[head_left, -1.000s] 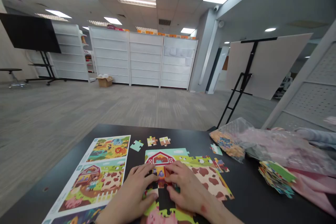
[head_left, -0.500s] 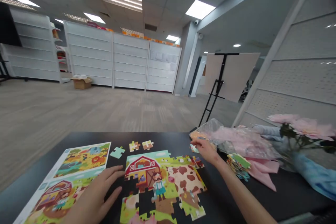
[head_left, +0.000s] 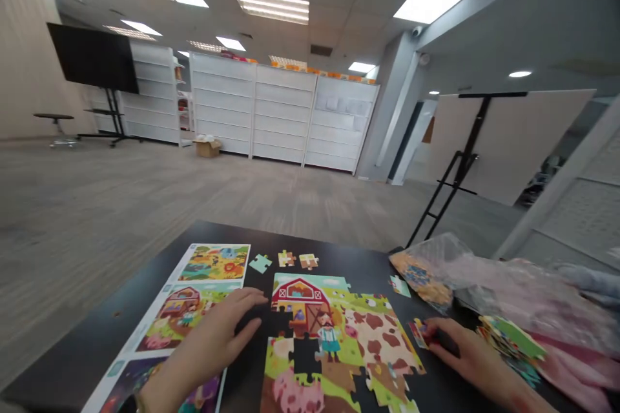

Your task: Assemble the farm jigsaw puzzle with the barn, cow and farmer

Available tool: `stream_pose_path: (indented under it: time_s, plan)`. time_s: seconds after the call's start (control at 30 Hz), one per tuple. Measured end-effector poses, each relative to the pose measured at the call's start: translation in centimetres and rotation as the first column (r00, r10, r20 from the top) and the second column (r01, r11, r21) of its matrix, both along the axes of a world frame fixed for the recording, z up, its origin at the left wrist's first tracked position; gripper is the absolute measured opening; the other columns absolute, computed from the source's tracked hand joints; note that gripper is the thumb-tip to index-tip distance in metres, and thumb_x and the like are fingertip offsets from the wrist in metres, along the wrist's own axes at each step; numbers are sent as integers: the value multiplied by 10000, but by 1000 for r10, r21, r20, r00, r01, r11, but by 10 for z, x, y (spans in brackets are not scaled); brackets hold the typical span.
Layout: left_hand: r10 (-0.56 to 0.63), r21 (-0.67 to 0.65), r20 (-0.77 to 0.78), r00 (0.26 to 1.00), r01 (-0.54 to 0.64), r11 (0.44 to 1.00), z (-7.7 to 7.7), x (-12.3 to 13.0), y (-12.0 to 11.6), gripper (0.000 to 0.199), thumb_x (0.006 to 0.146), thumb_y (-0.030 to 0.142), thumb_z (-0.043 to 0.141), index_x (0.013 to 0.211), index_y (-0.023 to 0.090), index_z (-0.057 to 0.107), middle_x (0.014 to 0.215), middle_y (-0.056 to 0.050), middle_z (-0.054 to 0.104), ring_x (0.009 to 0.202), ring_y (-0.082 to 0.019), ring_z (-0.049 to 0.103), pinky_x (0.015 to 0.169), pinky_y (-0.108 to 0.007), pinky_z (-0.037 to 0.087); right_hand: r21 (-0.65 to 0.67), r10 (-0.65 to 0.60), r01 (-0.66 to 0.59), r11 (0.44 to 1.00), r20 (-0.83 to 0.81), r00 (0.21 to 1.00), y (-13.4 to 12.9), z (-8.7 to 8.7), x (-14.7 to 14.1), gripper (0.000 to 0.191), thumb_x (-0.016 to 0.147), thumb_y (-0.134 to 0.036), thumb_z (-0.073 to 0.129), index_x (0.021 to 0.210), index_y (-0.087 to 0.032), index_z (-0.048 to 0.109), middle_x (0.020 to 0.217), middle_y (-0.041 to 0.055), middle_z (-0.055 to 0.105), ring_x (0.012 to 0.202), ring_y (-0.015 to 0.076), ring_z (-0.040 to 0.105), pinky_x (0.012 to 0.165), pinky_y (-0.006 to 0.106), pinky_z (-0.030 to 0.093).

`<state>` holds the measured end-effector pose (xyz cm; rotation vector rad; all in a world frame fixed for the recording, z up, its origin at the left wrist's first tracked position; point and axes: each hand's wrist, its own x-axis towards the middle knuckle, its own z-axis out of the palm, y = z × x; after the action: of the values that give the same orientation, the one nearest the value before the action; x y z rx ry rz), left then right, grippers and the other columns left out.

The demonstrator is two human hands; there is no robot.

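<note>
A partly joined farm puzzle lies on the black table, with a red barn, a farmer, a cow and a pig; dark gaps show left of the farmer. My left hand rests over the picture sheet beside the puzzle's left edge, fingers apart and holding nothing. To the right of the puzzle, my right hand has its fingertips closed on a small reddish puzzle piece at the table surface. Above the puzzle lie a green piece and two beige-and-brown pieces. A pale piece sits at the upper right.
A pile of pieces lies right of my right hand, near pink cloth. Behind it is a clear plastic bag with more pieces. Beyond the table stand an easel board, white shelves and a screen.
The view has swung left. My right hand has left the pale piece and come nearer, down to the reddish piece, which now lies apart from the puzzle's right edge. My left hand stays beside the puzzle.
</note>
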<state>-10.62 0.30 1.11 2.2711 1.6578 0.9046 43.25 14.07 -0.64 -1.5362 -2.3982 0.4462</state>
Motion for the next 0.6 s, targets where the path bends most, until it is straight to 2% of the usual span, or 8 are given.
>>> stream_pose_path:
  time_s: [0.07, 0.13, 0.2, 0.23, 0.33, 0.4, 0.5, 0.6]
  plan:
    - [3, -36, 27, 1000, -2, 999, 5, 3, -2, 295, 964, 232, 519, 1226, 279, 646, 1270, -49, 704, 1181, -242, 665, 1042, -416, 542, 116, 3, 0, 993, -21, 1000, 5, 3, -4, 299, 827, -511, 655, 997, -284, 753, 1045, 116, 769, 928, 304, 729, 821, 415, 594]
    - [-7, -62, 43, 999, 10, 998, 6, 6, -1, 292, 962, 214, 517, 1218, 283, 641, 1249, -41, 703, 1159, -237, 664, 1030, -415, 539, 283, 16, 19, 959, -119, 993, -1, 11, -31, 248, 813, -506, 697, 986, -340, 759, 1030, 125, 769, 927, 313, 734, 822, 420, 598]
    - [-13, -74, 52, 999, 16, 997, 4, 9, 2, 302, 959, 204, 516, 1225, 284, 636, 1254, -41, 695, 1163, -238, 653, 1034, -418, 528, 379, 86, 1, 925, -213, 973, -17, 20, -85, 166, 856, -465, 691, 994, -397, 752, 1045, 118, 764, 925, 297, 731, 802, 399, 600]
    - [-12, -78, 54, 998, 16, 997, 2, 11, 4, 320, 949, 201, 529, 1241, 281, 630, 1269, -47, 687, 1180, -243, 642, 1046, -424, 519, 374, 175, -84, 923, -214, 961, -26, 23, -120, 154, 887, -426, 672, 1015, -394, 750, 1051, 107, 761, 951, 291, 725, 827, 406, 596]
    - [1, -92, 42, 999, 3, 996, -7, 15, 6, 484, 871, 203, 621, 1348, 270, 583, 1382, -80, 630, 1295, -283, 571, 1123, -476, 457, 297, 387, -325, 898, -178, 905, -50, 24, -231, 152, 906, -312, 661, 1025, -332, 754, 1066, 45, 757, 1013, 243, 690, 927, 381, 560]
    - [6, -129, 12, 1000, -4, 992, -14, 15, 3, 623, 816, 207, 669, 1423, 264, 538, 1478, -101, 565, 1386, -315, 493, 1179, -523, 390, 232, 474, -438, 868, -130, 871, -58, 18, -285, 141, 891, -243, 662, 988, -266, 761, 1002, 39, 755, 996, 229, 670, 916, 363, 541]
    - [11, -222, -28, 1000, -18, 975, -18, 15, -4, 710, 780, 192, 667, 1467, 276, 511, 1553, -94, 501, 1449, -330, 423, 1217, -567, 321, 212, 491, -461, 862, -117, 863, -61, 5, -319, 85, 875, -223, 686, 906, -229, 765, 946, 38, 754, 956, 233, 662, 894, 367, 530]
    - [-18, -284, -50, 999, 3, 959, -16, 17, -7, 685, 758, 183, 660, 1425, 310, 565, 1571, -53, 489, 1463, -330, 408, 1229, -589, 287, 210, 484, -452, 867, -140, 864, -58, -4, -315, 165, 898, -214, 668, 1026, -249, 766, 1082, 36, 751, 1055, 236, 646, 977, 376, 496]
